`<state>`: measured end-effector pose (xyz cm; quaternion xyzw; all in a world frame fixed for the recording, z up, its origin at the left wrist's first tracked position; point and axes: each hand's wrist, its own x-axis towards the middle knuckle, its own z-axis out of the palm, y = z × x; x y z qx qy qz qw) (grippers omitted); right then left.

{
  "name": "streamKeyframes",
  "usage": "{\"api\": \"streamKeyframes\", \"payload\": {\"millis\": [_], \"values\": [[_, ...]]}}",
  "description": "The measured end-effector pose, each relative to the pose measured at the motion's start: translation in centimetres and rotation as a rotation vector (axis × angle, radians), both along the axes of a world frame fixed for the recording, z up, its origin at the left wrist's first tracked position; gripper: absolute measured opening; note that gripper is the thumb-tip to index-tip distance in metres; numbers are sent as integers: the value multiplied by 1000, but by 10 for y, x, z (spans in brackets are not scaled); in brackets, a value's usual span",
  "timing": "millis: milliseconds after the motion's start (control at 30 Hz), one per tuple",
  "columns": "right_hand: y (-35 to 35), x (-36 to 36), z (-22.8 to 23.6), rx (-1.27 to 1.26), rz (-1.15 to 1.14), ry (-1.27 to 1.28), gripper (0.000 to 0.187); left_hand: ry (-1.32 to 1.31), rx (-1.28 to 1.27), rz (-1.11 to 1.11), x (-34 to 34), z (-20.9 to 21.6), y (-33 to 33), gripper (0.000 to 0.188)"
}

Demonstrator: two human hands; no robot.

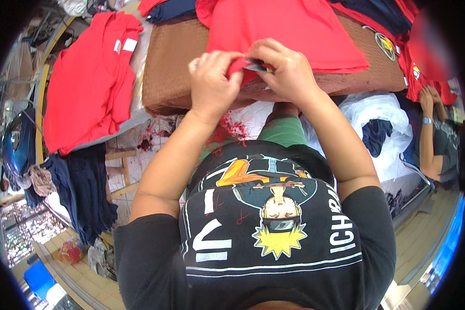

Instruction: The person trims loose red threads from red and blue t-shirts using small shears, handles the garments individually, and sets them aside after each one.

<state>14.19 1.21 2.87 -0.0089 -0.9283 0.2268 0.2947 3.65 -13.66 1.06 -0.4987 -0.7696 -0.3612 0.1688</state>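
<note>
A red garment [284,31] lies over a brown textured cushioned surface [173,57] in front of me. My left hand [215,77] is closed, pinching a small red edge of this cloth. Close beside it, my right hand [284,70] is closed round a small dark grey object [254,65] that looks like thread snips. Its tip touches or nearly touches the pinched red edge. Fingers cover most of that object, so its full shape is hidden.
A stack of red garments [90,82] with white labels lies at left, dark navy clothes [82,191] hanging below. A white plastic bag [377,111] holds dark cloth at right. Red thread scraps [232,126] litter the floor. Another person's arm [427,124] reaches red cloth at far right.
</note>
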Motion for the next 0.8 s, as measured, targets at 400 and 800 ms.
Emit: {"api": "streamKeyframes", "payload": {"millis": [400, 800], "values": [[179, 59, 77, -484, 125, -350, 25, -1353, 579, -185, -89, -7, -40, 30], [102, 34, 110, -409, -151, -163, 14, -117, 28, -209, 64, -3, 44, 108]]}}
